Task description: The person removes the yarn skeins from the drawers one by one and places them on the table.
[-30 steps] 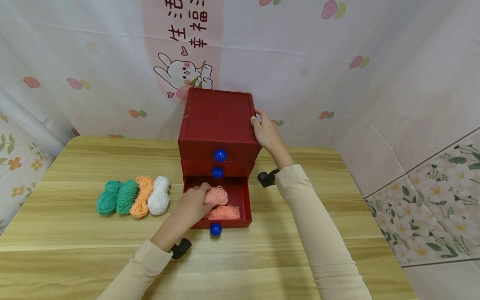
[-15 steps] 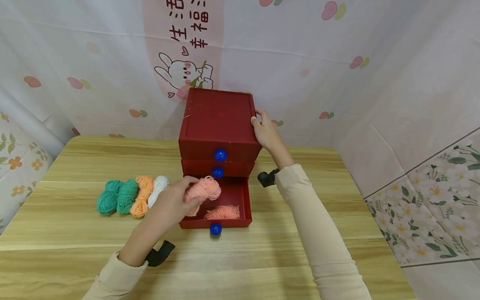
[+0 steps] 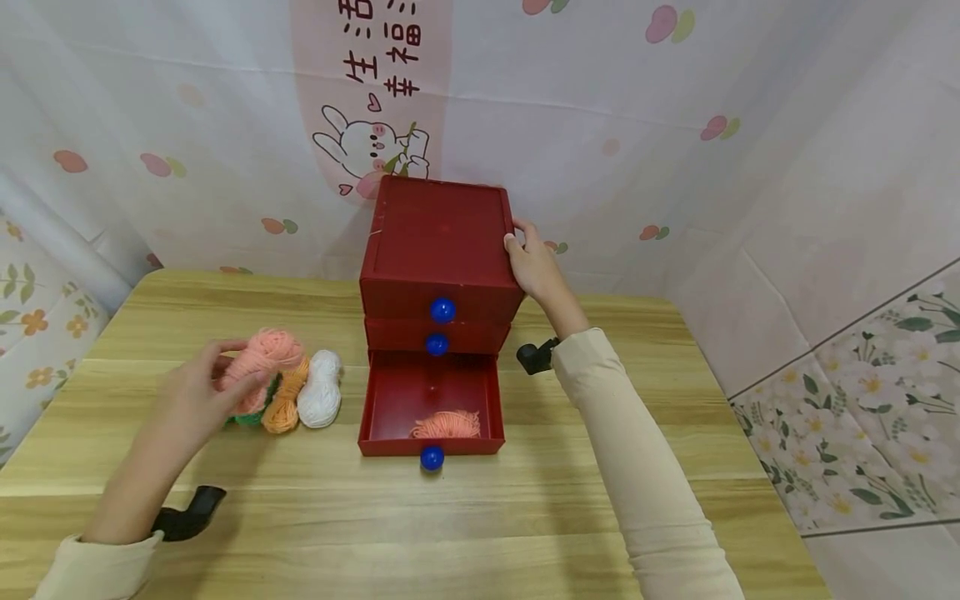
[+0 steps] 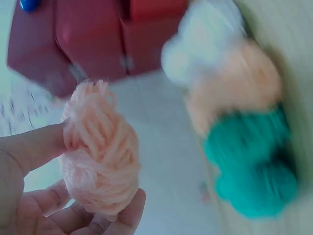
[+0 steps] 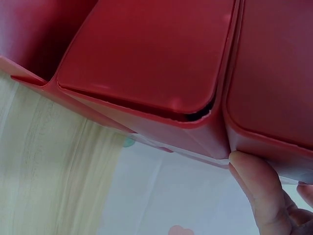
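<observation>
My left hand grips a pink yarn skein between thumb and fingers, held up over the left part of the table. Below and behind it lie an orange skein and green yarn, which my hand partly hides. In the left wrist view the green yarn shows beside them. My right hand rests against the upper right side of a red drawer cabinet, its thumb touching the side in the right wrist view. The bottom drawer stands pulled out, with a coral-pink skein near its front.
A white skein lies between the orange one and the drawer. Blue round knobs stick out from the drawer fronts. Behind the wooden table hangs a printed curtain. A floral panel borders the right side.
My left hand has lifted the pink skein out of the bottom drawer and carried it left, over the row of yarn. The right hand has stayed at the cabinet's side.
</observation>
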`<state>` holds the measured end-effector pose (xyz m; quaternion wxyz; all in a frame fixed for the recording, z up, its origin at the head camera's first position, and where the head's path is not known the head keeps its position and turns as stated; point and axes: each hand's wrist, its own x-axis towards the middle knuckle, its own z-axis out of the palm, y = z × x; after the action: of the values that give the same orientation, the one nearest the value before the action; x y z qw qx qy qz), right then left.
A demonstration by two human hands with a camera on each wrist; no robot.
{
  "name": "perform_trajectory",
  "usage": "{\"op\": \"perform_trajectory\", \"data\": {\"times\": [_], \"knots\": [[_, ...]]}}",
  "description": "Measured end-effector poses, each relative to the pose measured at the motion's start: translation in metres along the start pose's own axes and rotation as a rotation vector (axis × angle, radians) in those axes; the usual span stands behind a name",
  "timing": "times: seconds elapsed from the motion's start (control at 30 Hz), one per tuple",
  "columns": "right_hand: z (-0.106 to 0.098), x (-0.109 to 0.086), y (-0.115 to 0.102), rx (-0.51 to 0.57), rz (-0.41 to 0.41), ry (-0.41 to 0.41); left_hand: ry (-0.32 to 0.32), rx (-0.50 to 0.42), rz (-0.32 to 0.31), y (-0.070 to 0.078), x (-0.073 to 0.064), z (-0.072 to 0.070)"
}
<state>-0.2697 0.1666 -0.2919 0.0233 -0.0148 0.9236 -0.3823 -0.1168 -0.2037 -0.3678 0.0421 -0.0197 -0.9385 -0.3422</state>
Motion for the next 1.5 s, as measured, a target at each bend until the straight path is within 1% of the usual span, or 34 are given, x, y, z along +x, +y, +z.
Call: {"op": "perform_trajectory", "data": {"times": [0.17,0.23,0.33,0.43,0.53,0.73,0.93,1.13,1.37,1.5], "knots": [[0.000,0.000,0.000,0.005,0.004,-0.004,0.009,0.062,-0.116,-0.038,-0.005,-0.025],[0.000,0.000,-0.001,0.013,0.007,-0.004,0.029,0.084,-0.138,-0.051,-0.006,-0.032],[0.000,0.000,0.000,0.020,0.012,0.000,0.054,0.107,-0.158,-0.068,-0.006,-0.039],[0.000,0.000,0.000,0.023,0.009,-0.005,0.068,0.134,-0.178,-0.080,-0.006,-0.041],[-0.001,0.000,0.000,0.026,0.010,-0.010,0.061,0.142,-0.206,-0.090,-0.005,-0.040],[-0.001,0.000,0.000,0.028,0.012,-0.018,0.024,0.113,-0.239,-0.111,0.001,-0.033],[-0.001,-0.001,-0.001,0.031,0.011,-0.019,-0.018,0.120,-0.234,-0.120,0.007,-0.028],[-0.001,-0.001,-0.001,0.036,0.014,-0.019,-0.085,0.122,-0.230,-0.124,0.011,-0.022],[-0.001,-0.001,0.000,0.024,0.003,-0.007,-0.148,0.128,-0.233,-0.120,0.013,-0.020],[-0.001,-0.001,-0.001,0.026,0.000,-0.007,-0.146,0.126,-0.234,-0.116,0.012,-0.019]]}}
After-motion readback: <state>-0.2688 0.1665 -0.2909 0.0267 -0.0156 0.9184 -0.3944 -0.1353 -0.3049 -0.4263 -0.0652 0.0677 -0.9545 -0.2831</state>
